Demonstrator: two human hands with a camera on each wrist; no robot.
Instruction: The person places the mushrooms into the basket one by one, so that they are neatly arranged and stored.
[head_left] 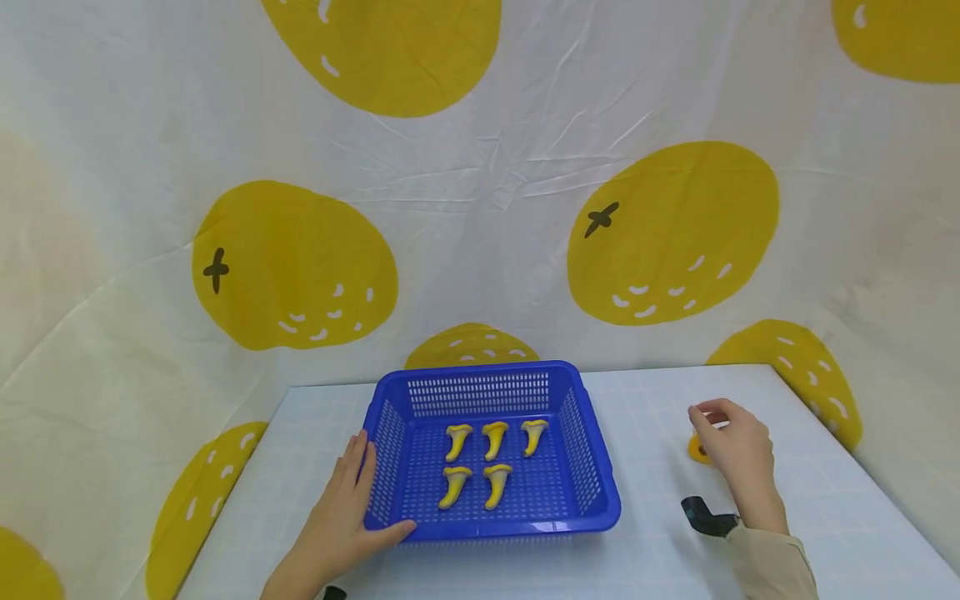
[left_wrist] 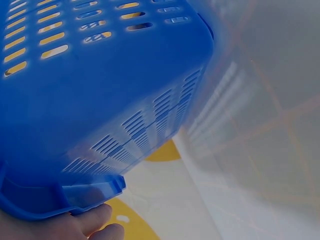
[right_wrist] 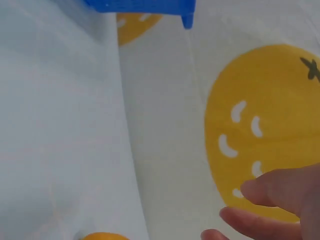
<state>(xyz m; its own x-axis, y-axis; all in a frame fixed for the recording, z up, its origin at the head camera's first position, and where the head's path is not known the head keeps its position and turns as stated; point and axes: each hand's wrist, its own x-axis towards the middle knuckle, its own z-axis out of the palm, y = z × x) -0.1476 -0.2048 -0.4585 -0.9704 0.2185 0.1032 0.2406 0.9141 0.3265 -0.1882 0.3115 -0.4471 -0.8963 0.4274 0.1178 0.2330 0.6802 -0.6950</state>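
Note:
A blue perforated plastic basket (head_left: 495,529) stands on the table, holding several toy chanterelle mushrooms (head_left: 454,487) in two rows, with stems toward me. My left hand (head_left: 337,508) rests on the basket's left front corner, fingers stretched along the left rim and thumb lying over the front rim. In the left wrist view, its fingertips (left_wrist: 97,220) show right at the rim. Off to the right, my right hand (head_left: 735,450) hovers with thumb and fingers bent loosely and nothing between them. Below it lies a yellow-orange object (head_left: 697,451) with a dark spot, partly hidden by the hand.
A pale checked cloth covers the table (head_left: 645,408). Behind it hangs a white curtain (head_left: 480,275) printed with big yellow fruit, close to the basket's back rim. A black strap piece (head_left: 705,518) juts out by the right wrist.

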